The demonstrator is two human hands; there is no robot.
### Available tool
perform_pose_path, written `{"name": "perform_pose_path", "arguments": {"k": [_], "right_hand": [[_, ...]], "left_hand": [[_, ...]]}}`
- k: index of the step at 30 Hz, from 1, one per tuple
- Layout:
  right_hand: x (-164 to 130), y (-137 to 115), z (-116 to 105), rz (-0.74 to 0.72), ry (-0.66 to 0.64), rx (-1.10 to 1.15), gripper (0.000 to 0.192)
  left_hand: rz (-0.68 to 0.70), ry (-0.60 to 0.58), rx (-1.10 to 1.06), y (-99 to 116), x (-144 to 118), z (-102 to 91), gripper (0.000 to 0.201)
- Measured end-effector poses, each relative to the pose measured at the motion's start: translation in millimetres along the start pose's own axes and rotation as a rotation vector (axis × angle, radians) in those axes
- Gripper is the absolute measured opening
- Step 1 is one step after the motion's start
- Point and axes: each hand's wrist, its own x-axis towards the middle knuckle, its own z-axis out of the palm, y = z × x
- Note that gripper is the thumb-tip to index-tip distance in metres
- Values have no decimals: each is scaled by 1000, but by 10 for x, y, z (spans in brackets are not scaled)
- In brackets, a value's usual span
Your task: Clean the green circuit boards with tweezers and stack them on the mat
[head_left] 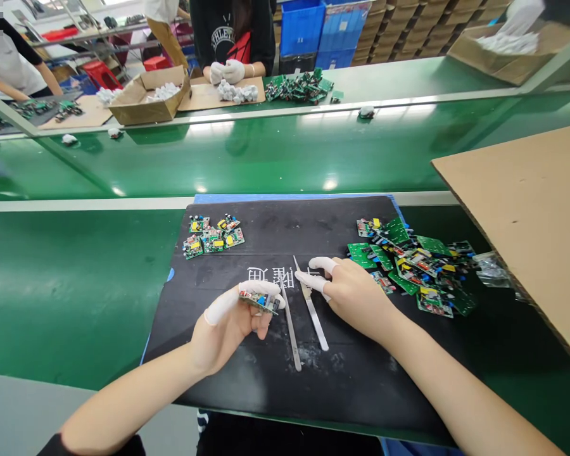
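Observation:
My left hand grips a small circuit board by its edges between thumb and fingers, over the black mat. White finger cots cover several fingertips on both hands. On the mat to the right of that board lie two slim metal tools that look like tweezers. The left metal tool reaches up beside my left fingertips. My right hand is above the upper part of the right metal tool, its visible fingers stretched out and apart. Whether a fingertip touches it, I cannot tell.
Several circuit boards lie at the mat's upper left. A larger board heap sits right, near a cardboard sheet. Beyond runs a green conveyor belt with a few small white-topped pieces. A co-worker's gloved hands are across it.

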Motion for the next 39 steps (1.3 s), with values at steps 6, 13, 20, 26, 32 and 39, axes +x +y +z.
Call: {"name": "perform_pose_path", "arguments": {"k": [6,13,20,26,32,39], "right_hand": [[70,-7,-39,-256,10,-106,21],[186,17,-77,-391,22,-86,23],[174,-36,-158,-127,210,354,24],[121,-411,-337,622,535,1399,12],[-21,-634,-455,623,467,1452,8],[-122,-792,-516,487,372,1293,10]], "left_hand": [[-80,-23,-100,32,12,-17,31],[-24,-140,-60,36,-24,-48,41],[150,-287,98,-10,-58,-18,45],[308,-143,337,-139,-101,-20,46],[565,-73,698,-147,-97,-7,47],[764,-9,978,-185,-117,58,52]]}}
